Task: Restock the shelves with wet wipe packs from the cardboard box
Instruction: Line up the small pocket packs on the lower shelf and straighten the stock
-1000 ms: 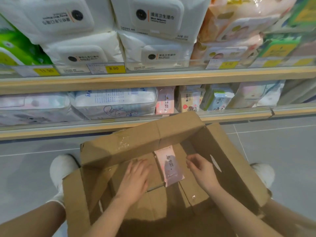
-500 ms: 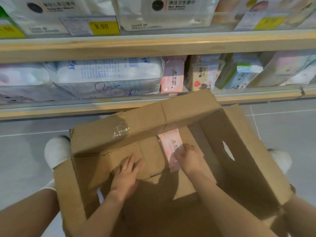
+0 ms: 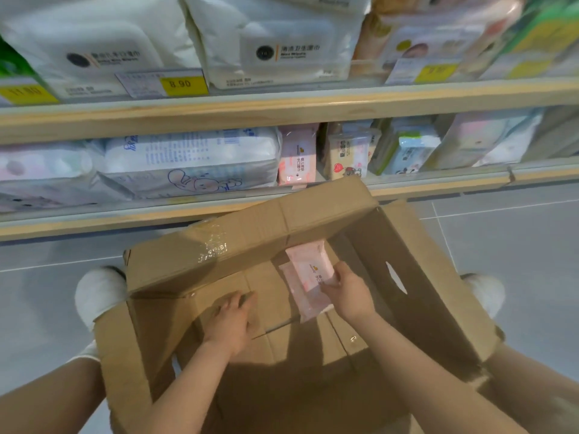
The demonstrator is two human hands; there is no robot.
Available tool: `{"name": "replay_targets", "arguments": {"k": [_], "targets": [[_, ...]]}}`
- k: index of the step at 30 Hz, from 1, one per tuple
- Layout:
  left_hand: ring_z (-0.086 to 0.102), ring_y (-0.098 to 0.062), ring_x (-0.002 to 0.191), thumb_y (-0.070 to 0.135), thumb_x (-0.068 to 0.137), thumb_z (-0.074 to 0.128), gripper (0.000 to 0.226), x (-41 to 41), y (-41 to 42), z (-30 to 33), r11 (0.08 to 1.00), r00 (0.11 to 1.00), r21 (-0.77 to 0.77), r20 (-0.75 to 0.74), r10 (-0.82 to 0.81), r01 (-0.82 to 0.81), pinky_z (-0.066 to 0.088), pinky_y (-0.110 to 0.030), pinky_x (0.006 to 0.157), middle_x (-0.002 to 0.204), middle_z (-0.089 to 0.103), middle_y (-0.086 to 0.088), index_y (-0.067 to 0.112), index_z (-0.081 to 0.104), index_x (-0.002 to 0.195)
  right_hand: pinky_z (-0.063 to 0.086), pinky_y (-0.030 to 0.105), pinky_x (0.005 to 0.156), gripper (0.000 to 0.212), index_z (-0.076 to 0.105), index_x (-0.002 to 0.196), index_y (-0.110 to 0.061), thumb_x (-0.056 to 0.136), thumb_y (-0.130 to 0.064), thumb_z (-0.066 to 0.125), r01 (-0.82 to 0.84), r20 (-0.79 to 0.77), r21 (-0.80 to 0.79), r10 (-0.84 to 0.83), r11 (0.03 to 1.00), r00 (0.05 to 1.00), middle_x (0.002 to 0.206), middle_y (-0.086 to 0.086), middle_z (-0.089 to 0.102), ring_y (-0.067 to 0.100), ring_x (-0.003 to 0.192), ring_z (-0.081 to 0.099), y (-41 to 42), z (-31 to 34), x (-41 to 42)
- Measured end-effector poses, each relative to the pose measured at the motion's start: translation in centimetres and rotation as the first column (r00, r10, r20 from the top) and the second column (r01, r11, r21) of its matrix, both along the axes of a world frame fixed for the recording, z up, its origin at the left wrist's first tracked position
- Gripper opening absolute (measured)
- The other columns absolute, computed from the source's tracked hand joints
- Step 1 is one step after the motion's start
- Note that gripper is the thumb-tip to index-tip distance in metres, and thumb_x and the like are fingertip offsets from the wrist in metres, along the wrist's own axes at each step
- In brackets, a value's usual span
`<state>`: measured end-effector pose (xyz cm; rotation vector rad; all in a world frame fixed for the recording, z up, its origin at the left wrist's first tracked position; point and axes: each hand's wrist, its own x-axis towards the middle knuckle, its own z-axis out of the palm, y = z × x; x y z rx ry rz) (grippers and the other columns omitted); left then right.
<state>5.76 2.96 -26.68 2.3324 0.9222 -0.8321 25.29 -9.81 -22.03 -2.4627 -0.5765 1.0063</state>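
The pink wet wipe pack (image 3: 308, 270) sat tilted inside the open cardboard box (image 3: 416, 277), pinched at its right edge by your right hand (image 3: 351, 291), with a second pink pack (image 3: 305, 303) lying beneath it. Your left hand (image 3: 232, 321) rested flat, fingers spread, on the box floor, below the lower shelf (image 3: 438, 183) of packs.

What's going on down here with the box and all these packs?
A person is crouched over an open cardboard box by the shelves. The right hand grips a pink wet wipe pack inside the box, while the left hand rests flat on the box floor. Matching pink packs already stand on the lower shelf.
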Motion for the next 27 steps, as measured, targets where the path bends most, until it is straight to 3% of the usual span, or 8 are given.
{"name": "replay_targets", "arguments": {"k": [5, 7, 9, 12, 18, 20, 22, 27], "targets": [[0.028, -0.021, 0.137, 0.029, 0.093, 0.046, 0.062, 3.7, -1.4, 0.5, 0.998, 0.994, 0.002, 0.093, 0.055, -0.055, 0.033, -0.035, 0.108, 0.151, 0.027, 0.001, 0.024, 0.019, 0.149, 0.031, 0.022, 0.049, 0.032, 0.033, 0.073, -0.03, 0.085, -0.017, 0.06, 0.057, 0.157, 0.112, -0.075, 0.992, 0.985, 0.079, -0.006, 0.056, 0.012, 0.066, 0.052, -3.3, 6.2, 3.2], [0.03, -0.023, 0.135, 0.029, 0.092, 0.048, 0.062, 5.6, -2.1, 0.8, 0.998, 0.991, 0.004, 0.126, 0.054, -0.055, 0.033, -0.033, 0.105, 0.149, 0.03, -0.001, 0.021, 0.023, 0.148, 0.034, 0.015, 0.051, 0.016, 0.05, 0.095, -0.025, 0.086, -0.018, 0.062, 0.115, 0.17, 0.17, -0.144, 0.979, 0.975, 0.096, -0.002, 0.062, 0.019, 0.08, 0.058, -4.7, 7.8, 4.9], [0.031, -0.023, 0.134, 0.03, 0.092, 0.049, 0.061, 7.3, -2.8, 0.8, 0.997, 0.984, -0.002, 0.165, 0.073, -0.073, 0.034, -0.033, 0.103, 0.148, 0.031, -0.001, 0.02, 0.025, 0.147, 0.042, 0.014, 0.06, 0.028, 0.053, 0.113, -0.016, 0.087, -0.02, 0.063, 0.177, 0.185, 0.198, -0.214, 0.964, 0.959, 0.109, 0.0, 0.063, 0.02, 0.092, 0.062, -6.1, 8.6, 6.6], [0.039, -0.025, 0.127, 0.039, 0.092, 0.049, 0.063, 9.3, -3.9, 0.1, 0.991, 0.978, -0.013, 0.163, 0.133, -0.132, 0.039, -0.034, 0.095, 0.146, 0.034, -0.006, 0.017, 0.025, 0.146, 0.053, 0.018, 0.066, 0.03, 0.051, 0.115, -0.014, 0.088, -0.018, 0.063, 0.308, 0.072, 0.311, -0.346, 0.899, 0.936, 0.121, 0.004, 0.061, 0.016, 0.097, 0.062, -7.3, 9.1, 8.2], [0.053, -0.033, 0.104, 0.047, 0.087, 0.058, 0.072, 11.2, -6.0, -1.7, 0.966, 0.964, 0.02, 0.08, 0.255, -0.257, 0.042, -0.033, 0.074, 0.127, 0.042, -0.019, 0.007, 0.025, 0.137, 0.055, 0.02, 0.066, 0.036, 0.049, 0.121, -0.017, 0.089, -0.024, 0.063, 0.327, -0.064, 0.377, -0.328, 0.866, 0.943, 0.121, 0.002, 0.06, 0.015, 0.096, 0.062, -8.0, 7.4, 8.8], [0.053, -0.035, 0.099, 0.044, 0.084, 0.064, 0.076, 11.6, -6.5, -2.3, 0.959, 0.956, 0.053, 0.107, 0.272, -0.279, 0.042, -0.034, 0.074, 0.123, 0.042, -0.023, 0.005, 0.025, 0.136, 0.049, 0.012, 0.062, 0.035, 0.05, 0.12, -0.016, 0.089, -0.024, 0.063, 0.331, -0.062, 0.397, -0.335, 0.856, 0.94, 0.116, -0.001, 0.06, 0.007, 0.087, 0.059, -8.1, 7.0, 8.7], [0.051, -0.039, 0.097, 0.035, 0.08, 0.071, 0.08, 12.0, -6.8, -2.7, 0.95, 0.944, 0.046, 0.132, 0.302, -0.31, 0.043, -0.038, 0.08, 0.121, 0.041, -0.027, 0.004, 0.026, 0.139, 0.043, 0.005, 0.062, 0.028, 0.053, 0.112, -0.017, 0.088, -0.025, 0.064, 0.27, 0.018, 0.401, -0.303, 0.875, 0.953, 0.106, -0.005, 0.059, 0.002, 0.081, 0.055, -8.2, 6.6, 8.5], [0.054, -0.041, 0.094, 0.016, 0.067, 0.081, 0.091, 12.4, -6.1, -3.2, 0.873, 0.841, -0.092, 0.237, 0.486, -0.479, 0.045, -0.04, 0.082, 0.119, 0.042, -0.024, 0.023, 0.029, 0.142, 0.038, 0.007, 0.068, 0.019, 0.05, 0.096, -0.026, 0.086, -0.021, 0.065, 0.082, 0.198, 0.399, -0.173, 0.913, 0.965, 0.095, -0.007, 0.049, 0.002, 0.085, 0.048, -8.2, 5.3, 8.3]]}}
